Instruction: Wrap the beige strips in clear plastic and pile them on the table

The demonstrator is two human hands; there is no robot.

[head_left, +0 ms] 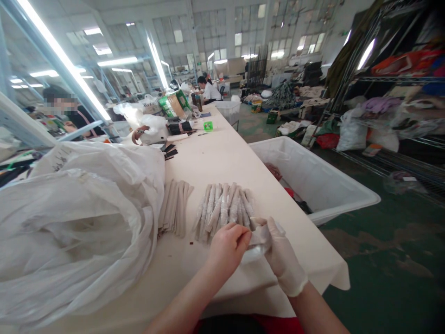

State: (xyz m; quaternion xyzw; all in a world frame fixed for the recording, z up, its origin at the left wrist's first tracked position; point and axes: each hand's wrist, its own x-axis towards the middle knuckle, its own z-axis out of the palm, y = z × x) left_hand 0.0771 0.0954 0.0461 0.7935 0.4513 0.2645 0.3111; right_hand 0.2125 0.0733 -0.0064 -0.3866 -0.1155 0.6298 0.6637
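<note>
My left hand is bare, its fingers pinched on one end of a pale strip with clear plastic film. A white glove covers my right hand, which is closed around the other end. Just beyond my hands lies a pile of similar strips wrapped in film, loosely fanned out. To its left is a stack of flat, beige strips without film. Both groups rest on the cream-covered table. The strip's exact material cannot be made out.
A large white plastic sack fills the table's left side. Beyond the right edge stands a white tub with some cloth inside. Farther up the table are a green tray and bags. Wire shelves stand at right; people sit in the background.
</note>
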